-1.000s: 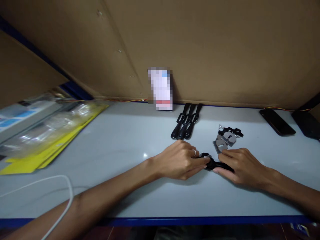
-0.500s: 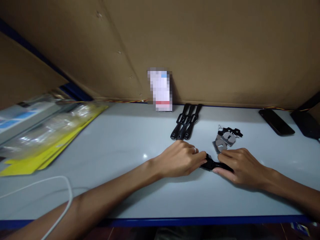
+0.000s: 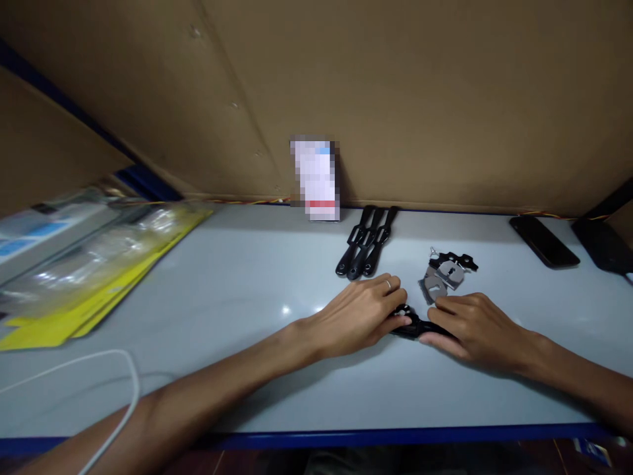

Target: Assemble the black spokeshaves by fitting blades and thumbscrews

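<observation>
A black spokeshave (image 3: 411,328) lies low over the table, between my two hands. My right hand (image 3: 477,330) is closed around its right handle. With the thumb along the near side and the fingers curled above, my left hand (image 3: 368,310) grips its middle and covers the left handle. A small silver part shows by the left fingertips; its kind I cannot make out. Just beyond my right hand are flat grey blades (image 3: 435,288), overlapping a few black cap pieces (image 3: 459,260) and a small silver screw (image 3: 434,252). Several more black spokeshave bodies (image 3: 368,241) lie side by side behind my left hand.
A phone with a lit, blurred screen (image 3: 319,181) leans on the cardboard wall (image 3: 420,99). On the right lie a dark phone (image 3: 544,242) and a black object (image 3: 601,247). Yellow sheets and clear plastic (image 3: 113,264) cover the left side. A white cable (image 3: 133,376) crosses my left forearm.
My left fingers have shifted on the spokeshave, the thumb now extended along its near side, and a small silver part shows there. My right hand keeps its hold.
</observation>
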### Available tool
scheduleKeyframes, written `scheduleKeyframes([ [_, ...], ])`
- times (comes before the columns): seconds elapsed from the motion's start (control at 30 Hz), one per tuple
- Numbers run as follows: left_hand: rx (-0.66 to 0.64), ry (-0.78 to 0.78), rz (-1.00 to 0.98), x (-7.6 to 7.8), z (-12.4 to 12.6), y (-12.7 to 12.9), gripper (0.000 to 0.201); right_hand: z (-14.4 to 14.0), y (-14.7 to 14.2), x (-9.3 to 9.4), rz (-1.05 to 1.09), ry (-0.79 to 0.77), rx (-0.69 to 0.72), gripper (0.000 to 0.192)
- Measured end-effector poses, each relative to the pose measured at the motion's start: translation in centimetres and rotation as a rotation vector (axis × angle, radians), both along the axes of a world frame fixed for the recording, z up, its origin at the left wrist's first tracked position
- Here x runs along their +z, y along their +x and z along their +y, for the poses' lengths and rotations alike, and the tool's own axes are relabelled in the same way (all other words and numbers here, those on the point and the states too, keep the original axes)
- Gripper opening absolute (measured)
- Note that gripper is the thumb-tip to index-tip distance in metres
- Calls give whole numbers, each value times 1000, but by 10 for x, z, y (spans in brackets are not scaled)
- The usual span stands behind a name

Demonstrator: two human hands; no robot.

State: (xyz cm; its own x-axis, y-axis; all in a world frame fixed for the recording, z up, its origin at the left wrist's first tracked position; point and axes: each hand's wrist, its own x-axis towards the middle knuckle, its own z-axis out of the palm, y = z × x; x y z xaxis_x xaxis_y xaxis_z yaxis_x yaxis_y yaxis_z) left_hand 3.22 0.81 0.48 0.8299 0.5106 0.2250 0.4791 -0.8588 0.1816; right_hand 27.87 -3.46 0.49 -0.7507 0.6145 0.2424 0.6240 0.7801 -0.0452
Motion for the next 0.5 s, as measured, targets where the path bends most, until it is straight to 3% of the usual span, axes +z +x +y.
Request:
scheduleKeyframes([
  [0.23, 44, -195, -58, -5, -1, -1, 26, -1, 1, -1, -48, 125, 53, 49],
  [0.5, 98, -366, -246, -1, 5, -1, 25, -3, 0, -1, -87, 138, 106, 41],
])
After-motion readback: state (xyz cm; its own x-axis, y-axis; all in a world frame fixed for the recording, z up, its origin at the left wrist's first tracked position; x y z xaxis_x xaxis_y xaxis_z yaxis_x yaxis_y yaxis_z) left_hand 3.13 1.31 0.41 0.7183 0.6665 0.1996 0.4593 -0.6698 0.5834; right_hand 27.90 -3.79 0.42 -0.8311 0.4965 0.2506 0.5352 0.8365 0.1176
